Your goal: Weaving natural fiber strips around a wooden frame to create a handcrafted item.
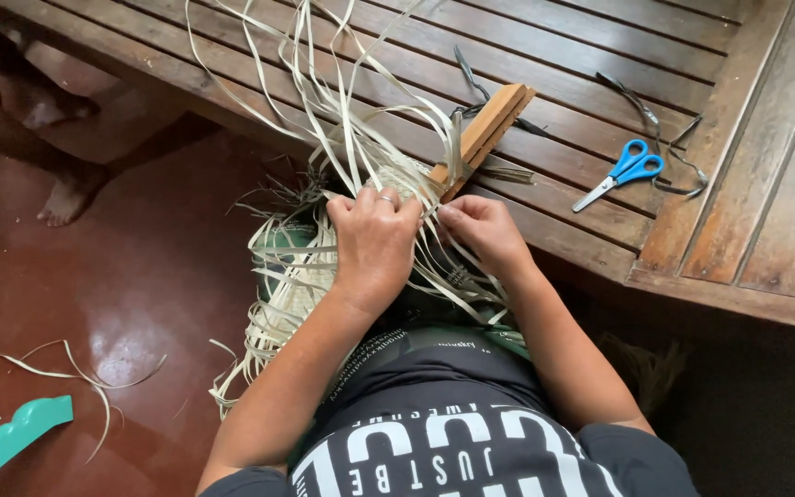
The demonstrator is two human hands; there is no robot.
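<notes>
I am pinching the pale weaving strips (342, 138) over my lap at the wooden bench (600, 55) edge, left hand (374, 244) and right hand (485, 230) both closed on them near the woven part, judging them light, springy and easily creased.

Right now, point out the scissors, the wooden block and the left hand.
scissors (620, 173), head view, at the pivot below the blue handles.
wooden block (482, 136), head view, mid top face.
left hand (374, 241), head view, back of the hand.

Pale woven strips (324, 138), half-plaited mat on lap, loose ends fanning over wooden bench
</notes>
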